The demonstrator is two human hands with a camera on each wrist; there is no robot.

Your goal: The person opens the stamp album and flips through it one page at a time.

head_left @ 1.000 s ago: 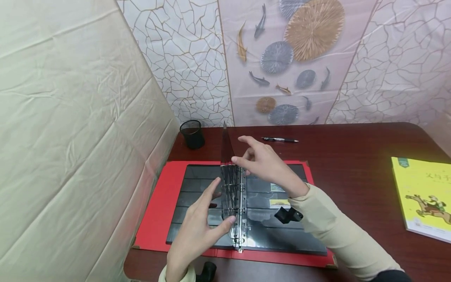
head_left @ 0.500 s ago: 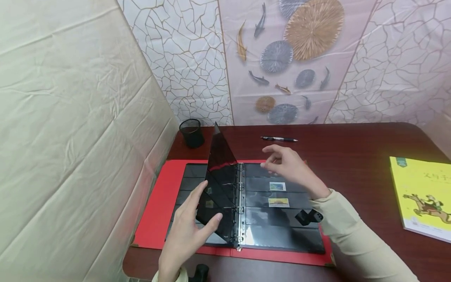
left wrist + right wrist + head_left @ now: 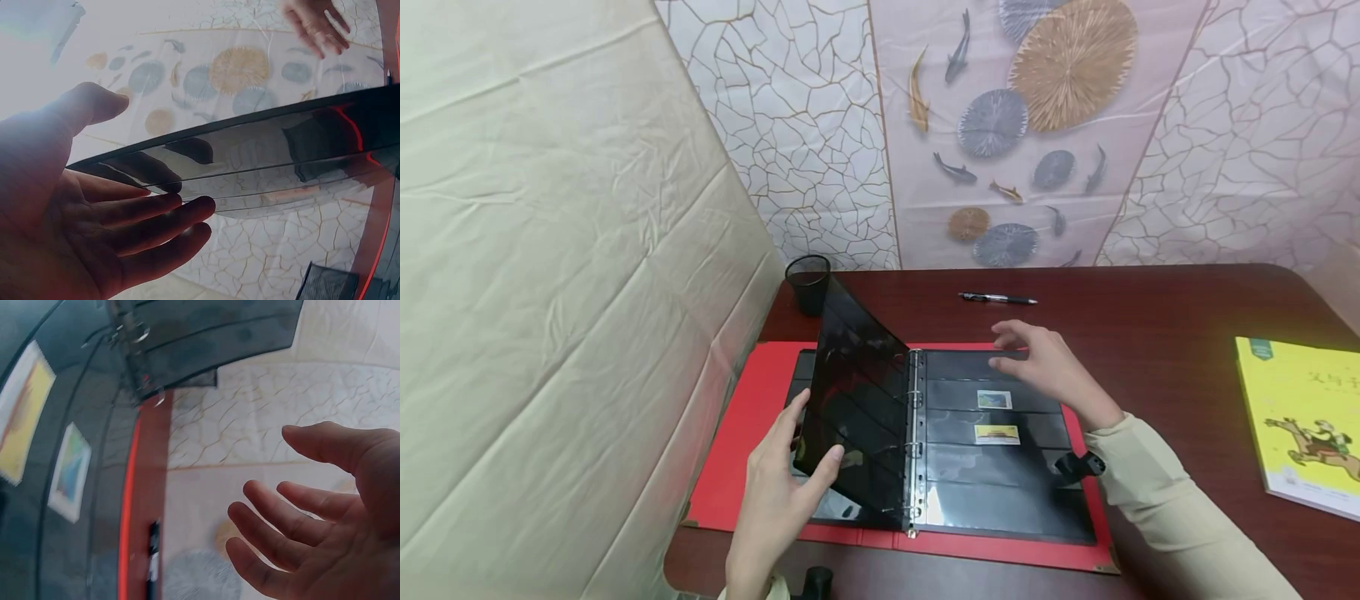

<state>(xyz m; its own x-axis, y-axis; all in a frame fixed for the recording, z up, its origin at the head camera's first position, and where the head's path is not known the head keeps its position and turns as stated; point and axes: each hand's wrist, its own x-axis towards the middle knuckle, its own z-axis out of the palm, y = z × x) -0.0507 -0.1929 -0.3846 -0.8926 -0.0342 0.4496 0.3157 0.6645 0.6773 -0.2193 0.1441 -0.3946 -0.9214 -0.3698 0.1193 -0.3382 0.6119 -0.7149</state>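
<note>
A red ring-bound stamp album (image 3: 730, 433) lies spread on the table. One black pocket page (image 3: 865, 392) stands tilted up from the rings, leaning left. Behind its free edge are the fingers of my left hand (image 3: 775, 483); in the left wrist view those fingers (image 3: 156, 231) touch the page, with the thumb raised apart from it. My right hand (image 3: 1048, 367) hovers over the upper right of the album, holding nothing, its fingers loosely bent. On the right-hand page (image 3: 955, 500) sit two stamps, a blue-green one (image 3: 995, 400) above a yellow one (image 3: 997, 434).
A black mesh pen cup (image 3: 808, 287) stands at the back left, close behind the raised page. Behind the album lies a pen (image 3: 997, 298). A yellow book (image 3: 1300, 417) is at the right. Cloth-covered walls border the table at the left and back.
The raised page has swung from nearly upright over to the left, along with my left hand. My right hand has moved away from it to the right, uncovering both stamps.
</note>
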